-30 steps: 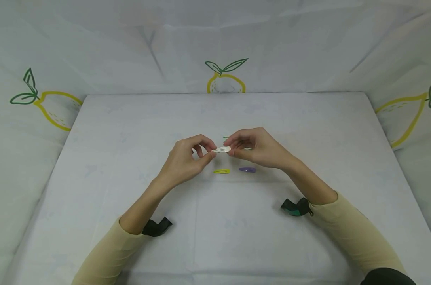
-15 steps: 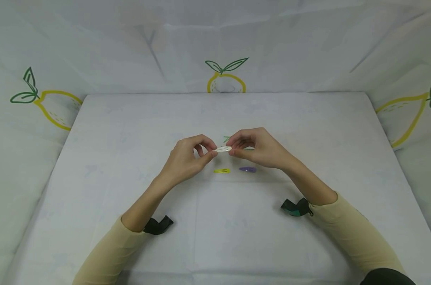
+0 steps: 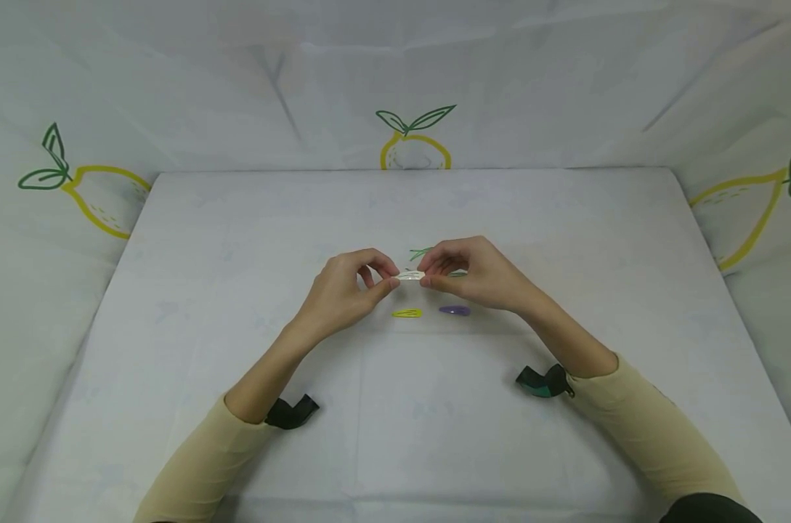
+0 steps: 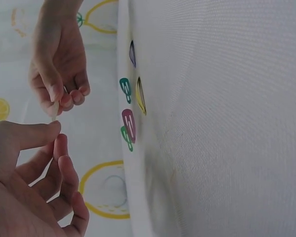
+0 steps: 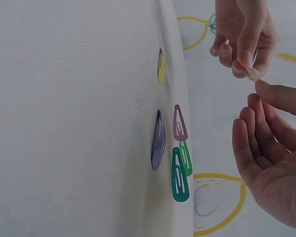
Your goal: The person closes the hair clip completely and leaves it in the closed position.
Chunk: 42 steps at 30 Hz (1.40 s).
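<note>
A white snap hair clip [image 3: 410, 276] is held up above the table between both hands. My left hand [image 3: 343, 294] pinches its left end between thumb and fingertips. At the other end, the thumb and fingers of my right hand [image 3: 480, 274] pinch it. In both wrist views the clip shows edge-on, a thin pale strip partly hidden by the fingertips. Below the hands lie a yellow hair clip [image 3: 407, 314] and a purple hair clip [image 3: 455, 311]. A green hair clip [image 3: 420, 253] shows partly behind my right hand.
In the right wrist view, a mauve hair clip [image 5: 180, 123], the green clip [image 5: 186, 158] and a teal hair clip [image 5: 180, 175] lie grouped together. The white-covered table [image 3: 238, 211] meets lemon-print cloth walls [image 3: 532, 87] at the back and sides.
My right fingertips have shifted slightly right along the white hair clip, uncovering more of the green clip behind. The white clip has tilted a little; both hands still hold it.
</note>
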Available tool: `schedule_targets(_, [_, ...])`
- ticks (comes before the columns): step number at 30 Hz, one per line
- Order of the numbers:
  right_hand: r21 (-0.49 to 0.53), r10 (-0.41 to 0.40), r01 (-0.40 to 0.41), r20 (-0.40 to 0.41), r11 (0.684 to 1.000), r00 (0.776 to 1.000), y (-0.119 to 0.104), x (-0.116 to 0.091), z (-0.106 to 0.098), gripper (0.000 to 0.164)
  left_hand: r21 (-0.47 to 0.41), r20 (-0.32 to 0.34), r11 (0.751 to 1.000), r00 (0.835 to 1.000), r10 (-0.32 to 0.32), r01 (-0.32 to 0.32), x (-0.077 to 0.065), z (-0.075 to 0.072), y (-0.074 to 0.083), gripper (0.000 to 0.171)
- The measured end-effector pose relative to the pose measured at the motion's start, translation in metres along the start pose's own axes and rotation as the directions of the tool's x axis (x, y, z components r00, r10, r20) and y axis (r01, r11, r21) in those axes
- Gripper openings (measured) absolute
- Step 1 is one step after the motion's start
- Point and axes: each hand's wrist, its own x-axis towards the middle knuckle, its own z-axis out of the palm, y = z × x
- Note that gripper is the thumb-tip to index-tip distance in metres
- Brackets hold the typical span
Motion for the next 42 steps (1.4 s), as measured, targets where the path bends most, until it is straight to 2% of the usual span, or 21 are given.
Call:
schedule_targets(14, [-0.072, 0.018, -0.018, 0.003, 0.997, 1.000, 0.002, 0.000, 0.005, 0.012, 0.077, 0.033, 0.997, 0.999, -0.015, 0.012, 0.002, 0.002, -0.004, 0.006])
schedule_targets(42, [-0.137, 0.029, -0.024, 0.032, 0.990, 0.999, 0.009, 0.001, 0.016, 0.010, 0.115, 0.085, 0.991, 0.994, -0.075, 0.064, 0.002, 0.007, -0.011, 0.005])
